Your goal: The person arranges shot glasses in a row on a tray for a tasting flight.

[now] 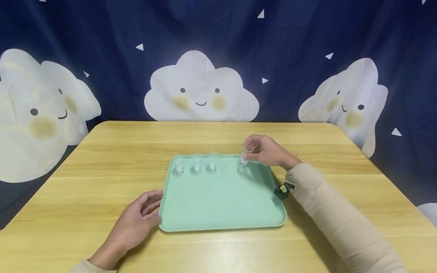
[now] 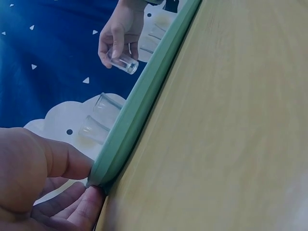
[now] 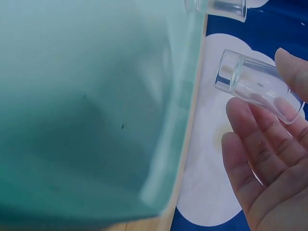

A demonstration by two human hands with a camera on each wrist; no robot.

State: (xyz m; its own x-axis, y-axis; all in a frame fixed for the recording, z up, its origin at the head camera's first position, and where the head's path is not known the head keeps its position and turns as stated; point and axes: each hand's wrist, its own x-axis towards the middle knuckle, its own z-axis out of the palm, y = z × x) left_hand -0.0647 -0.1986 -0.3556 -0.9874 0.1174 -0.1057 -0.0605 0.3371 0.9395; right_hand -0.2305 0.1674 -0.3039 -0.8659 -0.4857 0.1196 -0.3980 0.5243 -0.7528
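My right hand (image 1: 268,151) holds a small clear shot glass (image 3: 257,84) between thumb and fingers, over the far right part of a mint-green tray (image 1: 222,201). In the right wrist view the thick base of this glass points away from the palm. My left hand (image 1: 134,220) pinches the tray's left rim, thumb on one side and fingers on the other, as the left wrist view shows. Three more clear glasses stand upright in a row along the far side of the tray: a left one (image 1: 179,165), a middle one (image 1: 197,163) and a right one (image 1: 213,162).
The tray lies on a light wood table (image 1: 102,167). Behind the table hangs a dark blue curtain (image 1: 116,30) with smiling white clouds and small triangles. A dark device (image 1: 284,190) is strapped at the right wrist, close over the tray's right rim.
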